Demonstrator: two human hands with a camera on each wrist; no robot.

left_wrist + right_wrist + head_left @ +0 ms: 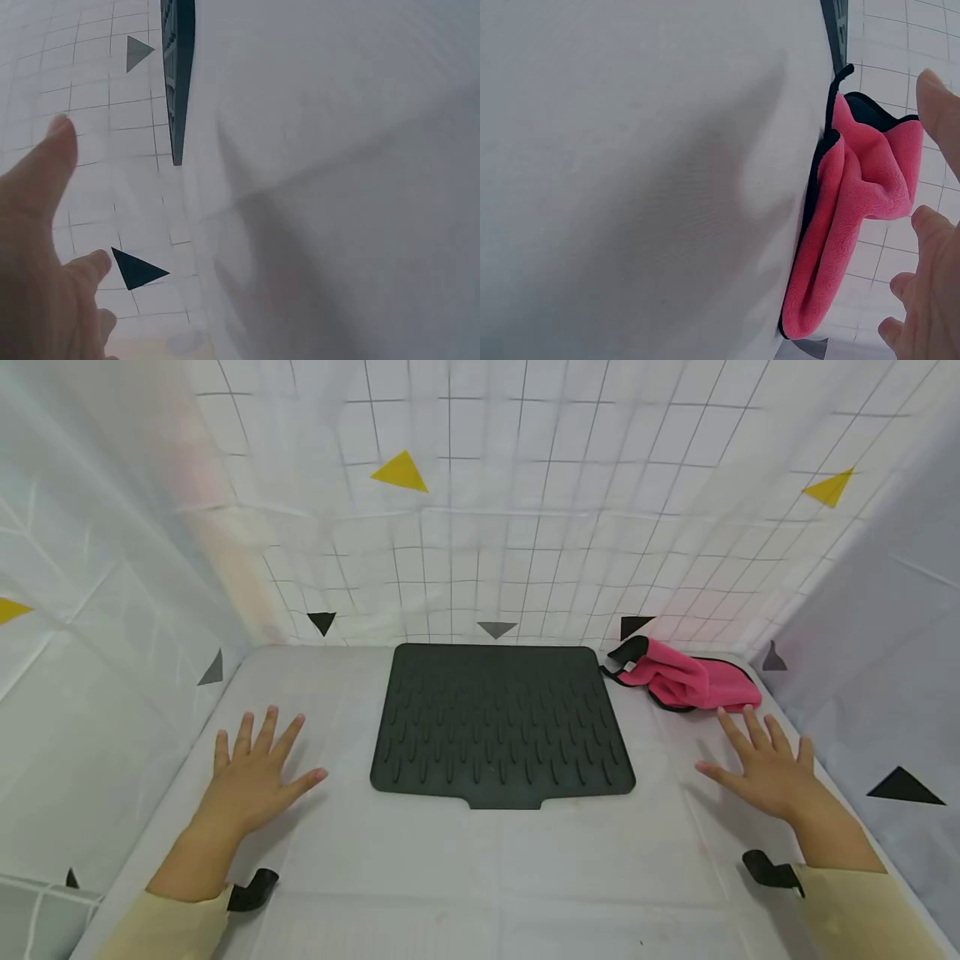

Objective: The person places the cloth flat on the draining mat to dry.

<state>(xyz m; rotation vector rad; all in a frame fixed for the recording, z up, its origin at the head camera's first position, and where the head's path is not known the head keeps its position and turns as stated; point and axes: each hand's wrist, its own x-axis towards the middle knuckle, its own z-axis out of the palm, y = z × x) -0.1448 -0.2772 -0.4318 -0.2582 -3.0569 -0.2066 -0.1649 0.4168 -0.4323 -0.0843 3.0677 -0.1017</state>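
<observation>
A dark grey ridged mat (502, 727) with a small tab at its front edge lies flat in the middle of the white-covered table. At its back right corner a pink cloth with black edging (697, 681) lies crumpled. My left hand (251, 781), fingers spread, hovers left of the mat and holds nothing. On the other side my right hand (772, 768) is also spread and holds nothing, its fingertips just in front of the cloth in the head view. The right wrist view shows the pink cloth (855, 187) close beyond the fingers.
White sheeting (525, 552) with a grid pattern rises behind the table, and more hangs at both sides. Yellow, black and grey triangles, such as a yellow one (402, 472), mark the sheets. A black strap end (253, 890) sticks out at the left cuff, another (771, 870) at the right.
</observation>
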